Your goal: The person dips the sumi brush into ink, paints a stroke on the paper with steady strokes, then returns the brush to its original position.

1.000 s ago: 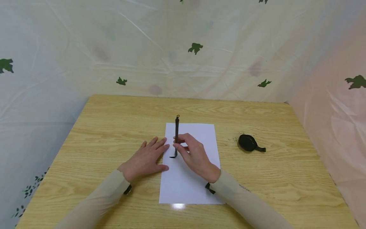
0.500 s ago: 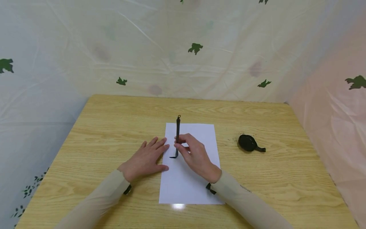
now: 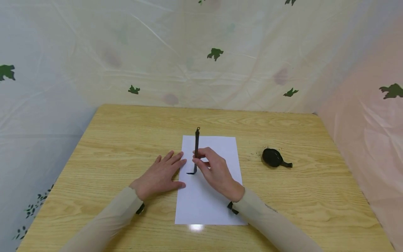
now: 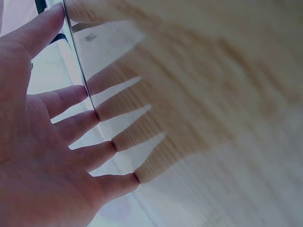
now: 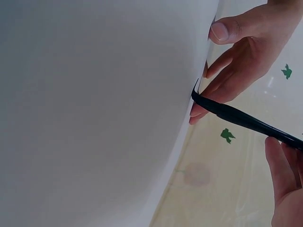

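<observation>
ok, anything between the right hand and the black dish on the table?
Nothing stands there in the head view: right hand, then a strip of white paper, then bare table up to the black dish.

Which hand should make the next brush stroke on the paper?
Probably the right hand: it already pinches the brush, its tip on the paper. The left hand lies flat at the sheet's left edge.

long beige sleeves [image 3: 110,218] with black wrist straps [image 3: 140,209].
</observation>
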`<action>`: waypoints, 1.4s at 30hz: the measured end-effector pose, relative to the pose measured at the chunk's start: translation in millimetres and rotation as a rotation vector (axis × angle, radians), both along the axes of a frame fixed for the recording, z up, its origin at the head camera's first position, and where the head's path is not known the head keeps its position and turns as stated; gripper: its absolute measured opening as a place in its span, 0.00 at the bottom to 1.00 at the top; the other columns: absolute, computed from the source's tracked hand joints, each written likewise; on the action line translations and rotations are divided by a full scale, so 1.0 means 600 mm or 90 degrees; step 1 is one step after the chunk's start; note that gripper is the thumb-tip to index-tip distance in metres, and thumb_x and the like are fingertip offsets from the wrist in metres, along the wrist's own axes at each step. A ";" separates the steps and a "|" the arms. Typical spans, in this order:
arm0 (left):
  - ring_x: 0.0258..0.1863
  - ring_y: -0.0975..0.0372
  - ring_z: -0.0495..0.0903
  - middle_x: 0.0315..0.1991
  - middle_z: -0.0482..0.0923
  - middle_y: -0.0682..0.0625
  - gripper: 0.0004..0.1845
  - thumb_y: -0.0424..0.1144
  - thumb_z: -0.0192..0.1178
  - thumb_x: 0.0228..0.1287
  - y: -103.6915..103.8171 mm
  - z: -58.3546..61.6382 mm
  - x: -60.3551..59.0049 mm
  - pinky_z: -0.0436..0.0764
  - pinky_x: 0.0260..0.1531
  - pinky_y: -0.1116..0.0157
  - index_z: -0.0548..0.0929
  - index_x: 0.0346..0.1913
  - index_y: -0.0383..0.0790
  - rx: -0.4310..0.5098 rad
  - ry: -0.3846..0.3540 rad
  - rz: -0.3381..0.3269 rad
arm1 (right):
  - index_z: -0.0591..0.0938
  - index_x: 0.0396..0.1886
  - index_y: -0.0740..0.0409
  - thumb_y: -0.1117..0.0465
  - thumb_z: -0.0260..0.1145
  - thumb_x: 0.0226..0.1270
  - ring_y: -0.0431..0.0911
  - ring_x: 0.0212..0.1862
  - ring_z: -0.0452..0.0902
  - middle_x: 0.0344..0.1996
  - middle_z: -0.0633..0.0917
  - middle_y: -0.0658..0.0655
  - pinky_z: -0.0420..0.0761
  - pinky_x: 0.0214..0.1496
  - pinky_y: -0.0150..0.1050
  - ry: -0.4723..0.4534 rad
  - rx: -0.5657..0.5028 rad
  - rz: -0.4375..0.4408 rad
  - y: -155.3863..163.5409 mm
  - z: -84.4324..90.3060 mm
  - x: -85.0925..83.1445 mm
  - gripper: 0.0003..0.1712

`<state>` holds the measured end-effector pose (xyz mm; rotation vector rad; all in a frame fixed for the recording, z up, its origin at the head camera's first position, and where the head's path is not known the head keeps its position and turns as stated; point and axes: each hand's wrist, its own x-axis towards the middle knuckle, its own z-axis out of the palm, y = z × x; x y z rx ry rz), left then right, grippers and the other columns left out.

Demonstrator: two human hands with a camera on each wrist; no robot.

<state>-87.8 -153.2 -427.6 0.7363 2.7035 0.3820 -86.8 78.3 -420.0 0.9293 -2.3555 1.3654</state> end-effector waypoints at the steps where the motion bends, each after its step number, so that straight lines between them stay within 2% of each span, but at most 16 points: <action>1: 0.82 0.43 0.46 0.82 0.55 0.45 0.45 0.63 0.66 0.66 0.000 0.000 0.000 0.53 0.72 0.33 0.67 0.79 0.42 0.001 0.002 -0.001 | 0.78 0.55 0.64 0.70 0.69 0.71 0.50 0.49 0.85 0.47 0.84 0.57 0.87 0.43 0.35 0.001 -0.001 0.000 0.000 0.000 0.000 0.15; 7: 0.82 0.44 0.46 0.82 0.55 0.46 0.45 0.63 0.66 0.67 0.001 0.000 0.000 0.53 0.73 0.33 0.67 0.79 0.42 0.000 0.002 -0.001 | 0.78 0.55 0.61 0.70 0.69 0.72 0.49 0.49 0.85 0.47 0.84 0.57 0.87 0.42 0.35 0.005 -0.004 -0.001 0.002 0.000 0.000 0.15; 20: 0.82 0.43 0.46 0.82 0.55 0.46 0.45 0.63 0.66 0.67 0.001 0.000 0.000 0.53 0.73 0.33 0.67 0.79 0.42 -0.007 0.000 -0.002 | 0.78 0.54 0.64 0.70 0.69 0.71 0.49 0.49 0.85 0.47 0.85 0.57 0.87 0.42 0.35 -0.004 -0.004 -0.007 0.007 0.003 0.003 0.14; 42: 0.82 0.43 0.47 0.82 0.55 0.45 0.45 0.63 0.66 0.67 0.000 -0.001 0.001 0.54 0.72 0.33 0.67 0.79 0.41 0.000 0.009 -0.005 | 0.79 0.54 0.64 0.69 0.68 0.72 0.49 0.49 0.85 0.47 0.85 0.57 0.87 0.43 0.35 -0.010 -0.005 -0.014 0.013 0.001 0.003 0.14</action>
